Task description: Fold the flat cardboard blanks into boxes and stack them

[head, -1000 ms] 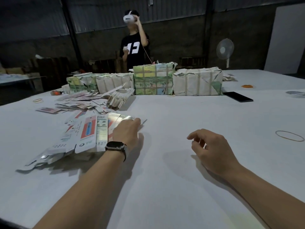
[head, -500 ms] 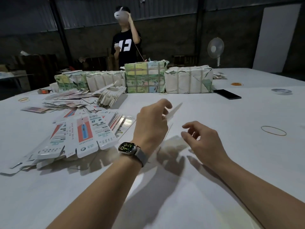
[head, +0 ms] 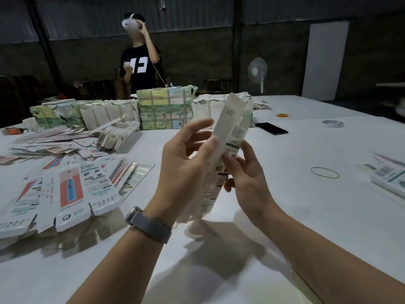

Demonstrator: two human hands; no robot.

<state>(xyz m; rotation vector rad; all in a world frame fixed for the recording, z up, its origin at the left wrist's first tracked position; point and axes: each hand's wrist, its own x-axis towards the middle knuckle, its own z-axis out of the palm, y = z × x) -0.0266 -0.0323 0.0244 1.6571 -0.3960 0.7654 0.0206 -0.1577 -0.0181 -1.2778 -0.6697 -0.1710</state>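
A long white cardboard blank (head: 225, 137) stands almost upright above the white table (head: 285, 216), held between both hands. My left hand (head: 186, 165) grips its left edge with the thumb, fingers spread behind it. My right hand (head: 245, 174) pinches its right side with curled fingers. A fanned pile of flat printed blanks (head: 72, 187) with a red and blue picture lies at the left. Folded boxes (head: 390, 176) lie at the right edge, cut off by the frame.
Wrapped bundles (head: 164, 108) stand in a row at the back, loose blanks (head: 54, 141) spread before them. A black phone (head: 271, 128), a tape roll (head: 332, 123) and a rubber band (head: 324, 172) lie to the right. A person with a headset (head: 138, 62) stands beyond the table.
My left hand lifted one blank off the pile and brought it to the middle. My right hand rose and took hold of its other side. The view shifted left.
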